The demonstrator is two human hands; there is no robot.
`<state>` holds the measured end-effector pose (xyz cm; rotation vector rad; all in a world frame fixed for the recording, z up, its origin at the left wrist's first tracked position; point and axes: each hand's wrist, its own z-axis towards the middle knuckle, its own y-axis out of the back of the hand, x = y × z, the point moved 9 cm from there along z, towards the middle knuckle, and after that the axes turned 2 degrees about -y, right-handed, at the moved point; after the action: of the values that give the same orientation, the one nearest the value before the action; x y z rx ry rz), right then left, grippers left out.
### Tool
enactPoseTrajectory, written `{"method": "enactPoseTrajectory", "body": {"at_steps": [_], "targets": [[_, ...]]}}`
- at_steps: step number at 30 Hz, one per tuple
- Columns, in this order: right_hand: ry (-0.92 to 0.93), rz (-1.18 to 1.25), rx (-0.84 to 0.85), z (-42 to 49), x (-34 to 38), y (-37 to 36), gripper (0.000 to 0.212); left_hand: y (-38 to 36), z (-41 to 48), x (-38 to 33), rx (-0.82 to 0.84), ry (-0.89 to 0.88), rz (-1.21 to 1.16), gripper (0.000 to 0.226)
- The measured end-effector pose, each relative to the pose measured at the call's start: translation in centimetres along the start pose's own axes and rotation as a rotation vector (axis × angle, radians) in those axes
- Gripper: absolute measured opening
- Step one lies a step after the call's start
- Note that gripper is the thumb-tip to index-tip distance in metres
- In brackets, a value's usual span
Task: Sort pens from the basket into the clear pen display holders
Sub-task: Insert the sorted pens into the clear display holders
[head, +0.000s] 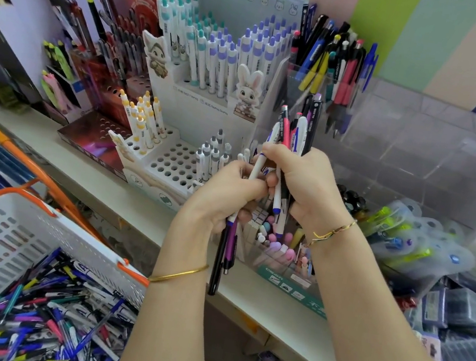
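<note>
Pale counter (pixel 272 307) ran slantwise across the shop, crowded with stationery. Nearest, at the lower left, stood a white basket (pixel 3 236) with orange handles. Its bottom was covered by a loose heap of pens (pixel 46 321) in blue, black, purple, pink and yellow.

Above the counter edge two bare forearms reached forward, a gold bangle (pixel 178 274) on the left wrist and a thin gold bracelet (pixel 333 231) on the right. The left hand (pixel 228 191) had its fingers curled tight round a few pens that pointed down, among them a black pen (pixel 216 267) and a purple pen (pixel 231 241). The right hand (pixel 304 184), touching the left, had its fingers clamped on an upright bundle of pens (pixel 295 133) in white, pink, black and purple. Their tops fanned out above the fist.

Just beneath the hands a small clear holder (pixel 277 261) held pastel items; what they were could not be told. Behind the bundle stood a clear pen holder (pixel 295 83), already packed with upright mixed pens (pixel 339 62). To its right was a large clear box (pixel 439 143).

Left of the hands a white tiered display (pixel 170 166) with round holes carried rows of white pens and a rabbit figure (pixel 249 88). Farther left a dark red display (pixel 119 36) held dark pens, against a wall of pastel stripes.
</note>
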<state>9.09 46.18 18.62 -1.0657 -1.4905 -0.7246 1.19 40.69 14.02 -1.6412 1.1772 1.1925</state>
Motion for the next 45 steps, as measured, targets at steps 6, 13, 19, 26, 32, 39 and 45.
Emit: {"method": "enactPoseTrajectory", "body": {"at_steps": [6,13,19,26,32,39,45], "targets": [[0.092,0.009,-0.074,0.2,2.1,2.1,0.007,0.0,-0.1,0.7,0.014,0.011,-0.06,0.036],[0.168,-0.015,-0.153,-0.6,2.8,3.8,0.009,0.9,-0.3,0.2,-0.036,0.026,-0.434,0.041],[0.018,0.02,0.05,-1.7,0.8,2.0,0.015,2.8,0.3,0.9,-0.235,0.036,-0.96,0.027],[-0.04,-0.182,0.183,-1.8,-1.2,1.8,0.003,4.1,0.1,2.0,-0.354,0.073,-1.324,0.029],[-0.229,0.034,0.253,-2.3,-3.4,1.3,0.009,5.1,-0.4,1.9,-0.495,-0.036,-1.509,0.03],[-0.289,0.528,0.201,-3.0,-4.6,0.4,0.007,7.3,-1.8,1.5,-0.741,-0.359,-1.66,0.035],[-0.119,0.62,0.206,-2.8,-3.4,-1.9,0.011,6.4,-1.8,0.6,-0.819,-0.385,-1.612,0.029]]}}
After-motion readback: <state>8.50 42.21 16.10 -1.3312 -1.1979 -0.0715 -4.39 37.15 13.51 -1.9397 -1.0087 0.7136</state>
